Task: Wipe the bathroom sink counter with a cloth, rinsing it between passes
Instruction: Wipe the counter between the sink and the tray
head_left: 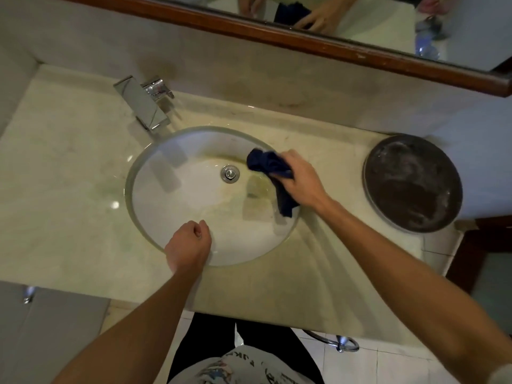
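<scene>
Right hand [297, 180] grips the dark blue cloth [273, 176] — bunched, one end hanging — over the right inner rim of the sink [166, 217]; left hand [189, 245] curled in a loose fist, holding nothing, above the near rim; drain [230, 173] mid-basin; tap [144, 105] behind on the counter [69, 162]; round dark tray [412, 182] at right.

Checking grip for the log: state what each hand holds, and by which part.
Right hand grips the dark blue cloth around its bunched middle, ends hanging free. Left hand holds nothing.
</scene>
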`<action>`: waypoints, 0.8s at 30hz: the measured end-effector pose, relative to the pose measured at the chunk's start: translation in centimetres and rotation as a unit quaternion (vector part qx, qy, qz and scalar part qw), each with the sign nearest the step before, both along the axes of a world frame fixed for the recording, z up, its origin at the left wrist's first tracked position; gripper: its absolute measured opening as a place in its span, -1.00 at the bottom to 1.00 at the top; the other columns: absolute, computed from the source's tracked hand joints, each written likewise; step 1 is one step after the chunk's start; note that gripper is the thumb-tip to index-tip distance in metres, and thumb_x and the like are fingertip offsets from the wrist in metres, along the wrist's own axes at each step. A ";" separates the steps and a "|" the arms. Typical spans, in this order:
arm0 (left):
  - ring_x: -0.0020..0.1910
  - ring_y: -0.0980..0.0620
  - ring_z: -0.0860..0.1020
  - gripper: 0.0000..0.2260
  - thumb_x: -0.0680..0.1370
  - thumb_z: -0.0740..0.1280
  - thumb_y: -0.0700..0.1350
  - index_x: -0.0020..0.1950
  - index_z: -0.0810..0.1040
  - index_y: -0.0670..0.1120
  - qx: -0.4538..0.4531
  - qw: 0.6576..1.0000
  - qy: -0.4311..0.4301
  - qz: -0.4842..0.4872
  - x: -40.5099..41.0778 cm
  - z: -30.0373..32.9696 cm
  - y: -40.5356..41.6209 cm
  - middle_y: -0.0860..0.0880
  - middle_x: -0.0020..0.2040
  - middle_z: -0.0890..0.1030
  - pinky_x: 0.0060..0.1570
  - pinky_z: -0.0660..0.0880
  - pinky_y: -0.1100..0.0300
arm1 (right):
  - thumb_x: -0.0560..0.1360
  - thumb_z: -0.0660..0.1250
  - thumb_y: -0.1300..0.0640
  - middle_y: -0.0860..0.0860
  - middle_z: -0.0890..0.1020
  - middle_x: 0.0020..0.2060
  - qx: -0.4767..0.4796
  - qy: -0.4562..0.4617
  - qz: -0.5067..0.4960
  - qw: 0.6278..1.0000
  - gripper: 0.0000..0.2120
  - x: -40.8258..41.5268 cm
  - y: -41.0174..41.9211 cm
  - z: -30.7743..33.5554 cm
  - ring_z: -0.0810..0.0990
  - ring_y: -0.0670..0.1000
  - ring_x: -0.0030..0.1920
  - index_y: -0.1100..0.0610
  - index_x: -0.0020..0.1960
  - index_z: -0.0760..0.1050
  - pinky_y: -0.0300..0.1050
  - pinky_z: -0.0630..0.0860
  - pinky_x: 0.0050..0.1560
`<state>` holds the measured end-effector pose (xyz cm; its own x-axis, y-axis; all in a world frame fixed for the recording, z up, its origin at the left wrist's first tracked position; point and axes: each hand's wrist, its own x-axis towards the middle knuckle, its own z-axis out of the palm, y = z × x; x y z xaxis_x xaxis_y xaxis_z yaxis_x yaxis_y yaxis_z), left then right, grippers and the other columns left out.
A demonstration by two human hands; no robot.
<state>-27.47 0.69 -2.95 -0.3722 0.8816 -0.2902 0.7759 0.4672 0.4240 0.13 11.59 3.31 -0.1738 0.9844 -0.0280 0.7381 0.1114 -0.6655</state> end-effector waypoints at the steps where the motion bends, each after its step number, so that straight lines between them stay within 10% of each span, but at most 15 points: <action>1: -0.42 -0.01 0.48 -0.62 0.63 0.15 0.11 -0.32 0.44 -0.04 0.000 1.000 -0.001 0.001 0.1 0.1 0.0 0.02 -0.41 0.49 -0.27 0.53 0.06 | 0.57 0.41 0.04 0.03 0.56 0.06 0.022 -0.014 -0.011 1.000 -0.70 1.0 1.1 0.5 0.58 0.08 0.00 0.09 0.27 0.53 -0.04 0.47 -0.07; 14: -0.41 0.04 0.49 -0.61 0.63 0.17 0.15 -0.32 0.42 -0.01 -0.021 1.000 0.015 -0.004 -0.1 -0.3 0.4 0.06 -0.42 0.50 -0.26 0.50 0.10 | 0.47 0.43 0.33 0.27 0.49 0.07 0.112 -0.384 0.095 0.911 -0.55 13.8 11.1 -0.4 0.49 0.33 -0.02 0.21 0.33 0.46 0.21 0.50 -0.14; 24: -0.39 0.01 0.51 -0.58 0.65 0.14 0.18 -0.31 0.45 -0.01 -0.034 0.999 0.032 -0.024 -0.1 -0.9 0.5 0.06 -0.41 0.53 -0.27 0.48 0.11 | 0.46 0.14 -0.29 0.22 0.59 0.02 0.042 -0.324 0.021 0.945 -0.36 13.7 7.4 -2.6 0.62 0.32 -0.16 0.16 0.31 0.43 0.07 0.48 -0.24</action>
<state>-27.60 1.17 -3.88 -0.3491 0.8782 -0.3271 0.8229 0.4542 0.3413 13.87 19.00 0.73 -0.1852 0.9806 -0.0636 0.9815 0.1813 -0.0620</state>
